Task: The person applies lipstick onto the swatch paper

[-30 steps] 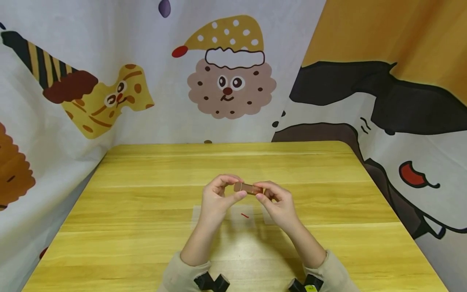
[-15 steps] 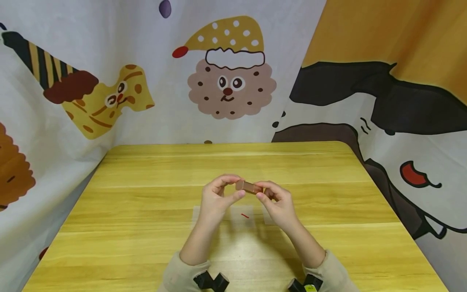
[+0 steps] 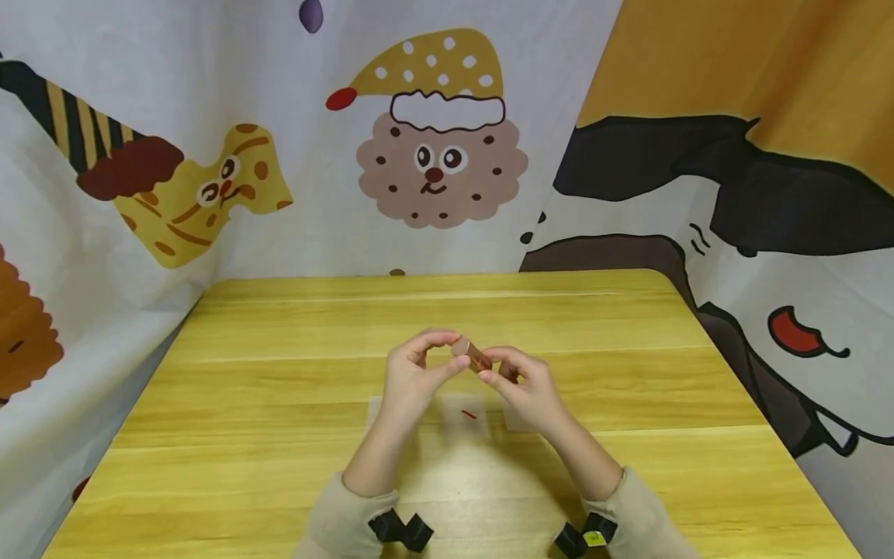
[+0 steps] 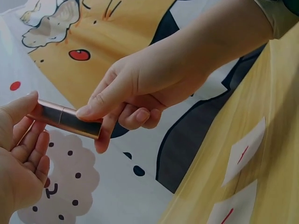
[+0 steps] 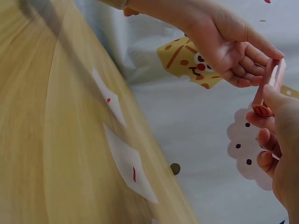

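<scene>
A closed, copper-coloured lipstick (image 3: pixel 477 359) is held above the table between both hands. My left hand (image 3: pixel 412 376) pinches its left end between thumb and index finger. At the other end, thumb and index finger of my right hand (image 3: pixel 527 388) pinch it. The left wrist view shows the lipstick (image 4: pixel 63 116) as a shiny angular tube with a seam across it. In the right wrist view its end face (image 5: pixel 262 110) bears a red mark. The other fingers of both hands lie loosely curled.
On the wooden table (image 3: pixel 279 466) below the hands lie white paper pieces in a row. The middle paper (image 3: pixel 461 427) carries a red stroke (image 3: pixel 469 414). The right-hand paper (image 3: pixel 515 419) is partly covered by the wrist. A patterned cloth (image 3: pixel 314 241) hangs behind the table.
The lipstick has turned to a steeper slant, its right end lower and nearer me. My right hand has shifted slightly left, towards the left hand.
</scene>
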Demonstrator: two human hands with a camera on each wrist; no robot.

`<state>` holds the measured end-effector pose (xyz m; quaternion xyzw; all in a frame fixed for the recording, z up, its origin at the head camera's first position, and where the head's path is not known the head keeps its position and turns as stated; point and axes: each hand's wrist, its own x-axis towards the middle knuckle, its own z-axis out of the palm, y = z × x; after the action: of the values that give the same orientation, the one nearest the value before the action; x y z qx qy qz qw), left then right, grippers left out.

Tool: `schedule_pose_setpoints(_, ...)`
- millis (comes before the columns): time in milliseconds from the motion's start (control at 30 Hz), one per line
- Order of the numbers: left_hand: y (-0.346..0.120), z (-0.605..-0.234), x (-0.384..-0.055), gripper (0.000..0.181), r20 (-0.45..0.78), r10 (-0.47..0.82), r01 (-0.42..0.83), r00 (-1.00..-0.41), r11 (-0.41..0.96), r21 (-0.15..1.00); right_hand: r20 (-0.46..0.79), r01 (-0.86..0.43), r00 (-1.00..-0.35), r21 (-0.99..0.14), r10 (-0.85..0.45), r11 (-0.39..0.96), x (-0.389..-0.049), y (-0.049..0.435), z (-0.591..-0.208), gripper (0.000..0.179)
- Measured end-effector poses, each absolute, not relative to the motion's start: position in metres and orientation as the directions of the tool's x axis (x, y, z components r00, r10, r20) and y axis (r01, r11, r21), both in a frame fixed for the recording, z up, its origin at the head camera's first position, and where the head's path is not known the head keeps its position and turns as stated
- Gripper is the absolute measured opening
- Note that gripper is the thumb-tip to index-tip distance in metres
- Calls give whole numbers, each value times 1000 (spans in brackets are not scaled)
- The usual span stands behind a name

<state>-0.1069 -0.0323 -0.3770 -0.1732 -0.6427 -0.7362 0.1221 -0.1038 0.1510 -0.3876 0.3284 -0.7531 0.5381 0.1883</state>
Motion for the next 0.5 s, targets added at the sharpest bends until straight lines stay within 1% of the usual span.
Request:
schedule_pose_setpoints(200,-33,-371,-111,26,391,58,384,-919,-103,918,605,-683,-730,-671,-319,290,-110,151,-386,25)
schedule_pose_setpoints(400,-33,-354,-107,24,377,87,374,-922,-49,926,537,-626,-777,-710,-328,321,-116,152,-384,21)
schedule_pose_setpoints(500,-33,-354,-109,24,362,100,361,-927,-30,932,498,-592,-801,-737,-331,326,-119,153,-383,19)
